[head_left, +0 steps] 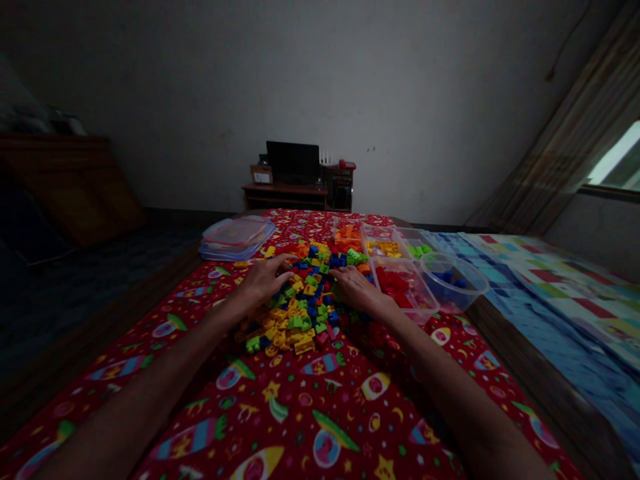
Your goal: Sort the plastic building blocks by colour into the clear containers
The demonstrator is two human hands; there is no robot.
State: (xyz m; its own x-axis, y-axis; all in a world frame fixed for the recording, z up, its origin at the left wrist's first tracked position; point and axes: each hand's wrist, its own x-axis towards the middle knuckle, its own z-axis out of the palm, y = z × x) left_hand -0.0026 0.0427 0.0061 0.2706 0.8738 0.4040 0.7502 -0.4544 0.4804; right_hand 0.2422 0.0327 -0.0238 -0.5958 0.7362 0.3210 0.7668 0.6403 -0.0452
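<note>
A mixed heap of toy building bricks (297,307) in yellow, green, blue, red and orange lies on a red patterned tablecloth (300,413). At the heap's left side is my left hand (264,280), its thumb and forefinger apart with nothing seen between them. My right hand (354,288) rests on the right side of the heap, fingers stretched out among the bricks and close to dark blue ones (338,260). No brick can be made out in its grasp. Its fingertips are partly lost in the dim light and clutter.
Clear plastic tubs stand right of the heap: one with red bricks (394,287), others with yellow, orange and green. A round tub (470,293) holds blue pieces. Stacked lids (235,235) lie at the back left. A bed (540,293) adjoins the table's right side.
</note>
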